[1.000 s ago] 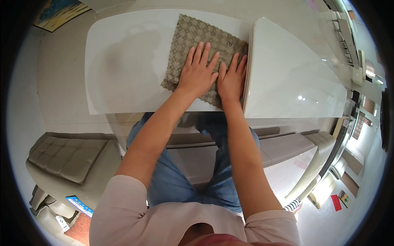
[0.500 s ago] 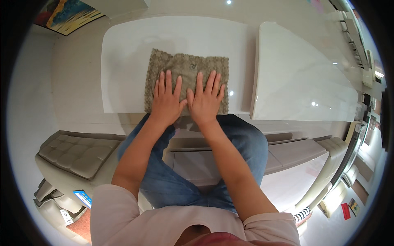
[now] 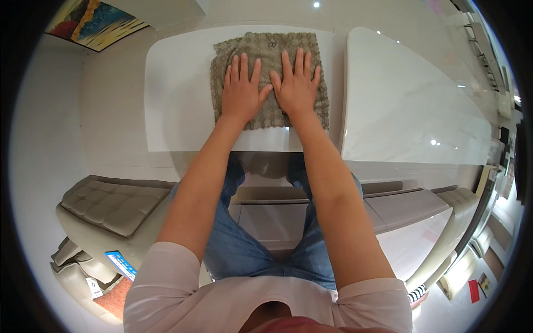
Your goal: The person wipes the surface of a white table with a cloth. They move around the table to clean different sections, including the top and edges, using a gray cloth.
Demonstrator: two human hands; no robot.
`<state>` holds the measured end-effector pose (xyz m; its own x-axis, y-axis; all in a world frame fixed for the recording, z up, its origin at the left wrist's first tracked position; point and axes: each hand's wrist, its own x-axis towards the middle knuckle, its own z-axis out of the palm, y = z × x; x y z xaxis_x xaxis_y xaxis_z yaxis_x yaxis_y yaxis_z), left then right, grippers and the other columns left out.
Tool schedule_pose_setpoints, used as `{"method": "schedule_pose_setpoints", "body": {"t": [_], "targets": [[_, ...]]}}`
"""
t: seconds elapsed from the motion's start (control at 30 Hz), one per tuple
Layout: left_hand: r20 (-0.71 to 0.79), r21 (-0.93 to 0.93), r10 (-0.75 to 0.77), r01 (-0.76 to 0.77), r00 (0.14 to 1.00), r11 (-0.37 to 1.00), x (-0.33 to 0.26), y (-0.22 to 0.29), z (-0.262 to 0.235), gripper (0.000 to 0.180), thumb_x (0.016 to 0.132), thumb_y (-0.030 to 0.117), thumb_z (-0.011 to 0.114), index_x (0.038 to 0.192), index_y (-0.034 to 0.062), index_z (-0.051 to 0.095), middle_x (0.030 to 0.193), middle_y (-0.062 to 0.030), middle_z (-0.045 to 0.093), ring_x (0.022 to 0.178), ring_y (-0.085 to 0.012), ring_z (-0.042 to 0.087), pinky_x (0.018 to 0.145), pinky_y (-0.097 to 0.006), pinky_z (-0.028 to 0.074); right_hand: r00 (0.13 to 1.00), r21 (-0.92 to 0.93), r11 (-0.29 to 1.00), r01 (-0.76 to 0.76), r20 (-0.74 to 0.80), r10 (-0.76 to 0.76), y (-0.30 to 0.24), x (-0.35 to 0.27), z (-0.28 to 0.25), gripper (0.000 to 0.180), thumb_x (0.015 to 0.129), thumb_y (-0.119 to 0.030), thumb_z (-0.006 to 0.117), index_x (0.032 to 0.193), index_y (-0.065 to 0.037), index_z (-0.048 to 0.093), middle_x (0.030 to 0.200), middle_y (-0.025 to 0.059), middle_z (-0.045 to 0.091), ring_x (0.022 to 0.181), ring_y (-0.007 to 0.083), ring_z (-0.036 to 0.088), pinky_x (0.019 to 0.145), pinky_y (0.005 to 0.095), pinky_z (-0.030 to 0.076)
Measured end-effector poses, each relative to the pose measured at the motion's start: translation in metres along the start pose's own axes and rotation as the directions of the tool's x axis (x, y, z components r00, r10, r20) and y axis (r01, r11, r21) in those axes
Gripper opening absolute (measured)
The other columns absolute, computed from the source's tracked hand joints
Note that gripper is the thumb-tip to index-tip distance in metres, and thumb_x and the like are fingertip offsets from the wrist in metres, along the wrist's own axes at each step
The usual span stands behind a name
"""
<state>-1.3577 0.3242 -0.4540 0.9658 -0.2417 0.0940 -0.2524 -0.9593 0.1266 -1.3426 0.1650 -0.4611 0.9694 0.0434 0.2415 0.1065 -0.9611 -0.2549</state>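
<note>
A brownish-grey cloth (image 3: 268,111) with a patterned, textured border lies spread on the white tabletop (image 3: 180,105). It looks like a small towel, and a small dark emblem shows near its far edge. My left hand (image 3: 241,95) rests palm down on the cloth's left half, fingers stretched out and pointing away from me. My right hand (image 3: 296,91) lies flat on the right half, fingers spread. The two thumbs point toward each other with a small gap between them. Under my palms the cloth is hidden.
To the right stands another glossy white table (image 3: 411,105) with a marble look. Padded beige seating (image 3: 114,202) is at the near left, with an orange cushion (image 3: 114,299) below it. A grey bench-like unit (image 3: 272,222) lies beneath my legs. A painting (image 3: 97,25) is at the far left.
Both hands have moved away from me across the table, and the cloth has slid along with them toward the far edge. My arms are stretched further out.
</note>
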Motion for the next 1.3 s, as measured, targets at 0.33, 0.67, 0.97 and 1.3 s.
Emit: {"method": "schedule_pose_setpoints", "body": {"t": [0.33,0.67,0.97,1.3], "targets": [[0.209,-0.127,0.067,-0.041,0.976,0.991,-0.109,0.047,-0.028,0.069,0.102,0.045,0.051,0.157,0.009,0.033,0.165,-0.0245,0.019,0.151,-0.0454,0.017,0.122,-0.054,0.017,0.965,-0.047,0.982,-0.183,0.184,0.188,-0.015,-0.12,-0.057,0.066,0.1,-0.046,0.054,0.153,-0.011,0.041,0.161,0.0256,0.028,0.151,0.0435,0.022,0.117,0.0641,0.02],[0.138,-0.241,0.274,-0.236,0.952,0.941,0.009,0.07,-0.001,0.059,0.104,0.04,0.049,0.158,0.0193,0.035,0.167,-0.013,0.019,0.154,-0.034,0.018,0.123,-0.049,0.022,0.777,0.053,0.776,-0.628,0.103,0.621,0.024,-0.051,-0.041,0.075,0.1,-0.049,0.048,0.156,-0.003,0.029,0.159,0.0297,0.028,0.145,0.0492,0.03,0.115,0.0567,0.029],[0.065,-0.195,0.226,-0.209,0.972,0.958,0.072,0.06,0.013,0.061,0.104,0.045,0.045,0.159,0.021,0.032,0.168,-0.0117,0.017,0.155,-0.0319,0.014,0.126,-0.046,0.017,0.904,0.003,0.905,-0.425,-0.045,0.425,0.05,0.013,-0.017,0.066,0.1,-0.047,0.049,0.153,-0.01,0.04,0.157,0.0262,0.035,0.146,0.0442,0.031,0.117,0.0552,0.029],[0.177,-0.122,-0.054,0.077,0.983,0.99,-0.075,-0.003,-0.03,0.073,0.098,0.039,0.059,0.157,0.0067,0.031,0.163,-0.0264,0.021,0.15,-0.0466,0.02,0.122,-0.055,0.018,0.997,0.042,0.997,0.058,0.053,-0.061,-0.043,-0.064,-0.016,0.06,0.097,-0.044,0.057,0.147,-0.01,0.051,0.158,0.0264,0.035,0.149,0.0422,0.026,0.12,0.0556,0.02]]}}
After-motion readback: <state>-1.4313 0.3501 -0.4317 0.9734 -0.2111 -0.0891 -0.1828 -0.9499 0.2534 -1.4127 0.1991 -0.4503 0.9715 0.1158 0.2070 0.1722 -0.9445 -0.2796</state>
